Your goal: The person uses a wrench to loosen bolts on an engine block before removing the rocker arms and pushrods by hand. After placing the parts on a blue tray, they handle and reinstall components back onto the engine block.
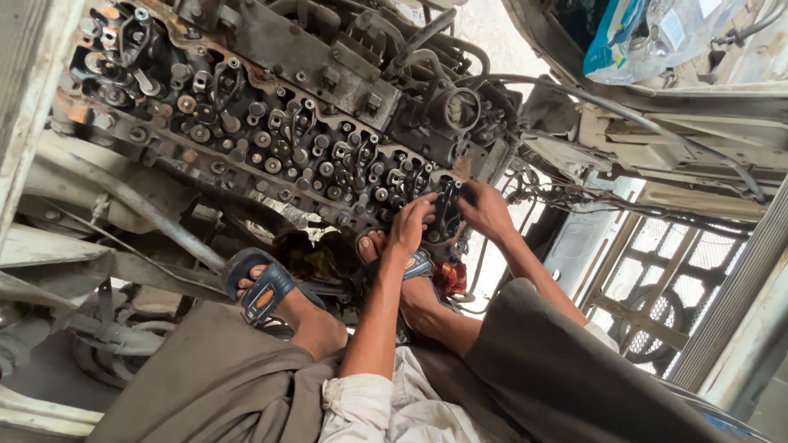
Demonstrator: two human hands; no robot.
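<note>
Person is squatting over an open engine (271,107), valve gear exposed, cover off. Both hands are working the near-right end of the cylinder head, close together, on one black bracket-like part (447,215).

Left hand (410,226) is pressing down on the left edge of that black part, fingers curled over it. Right hand (486,209) is gripping its right side, fingers wrapped round the edge. Whether either hand has a tool in it cannot be told; none is showing.

Feet in blue sandals (261,289) are resting on the frame just below the head, one foot right under the left wrist. Hoses and wiring (566,197) are running just to the right of the right hand. Blue plastic bag (636,37) is sitting far right, well apart.

Judgement on doing this well: the part is looking seated between rocker posts, so both hands should be keeping it square and moving it evenly, not levering one side. Oily metal is likely slippery; grip should be firm. Right forearm should be staying off the loose wiring beside it. Footing is looking cramped, so weight should be staying on the feet, not on the part.
</note>
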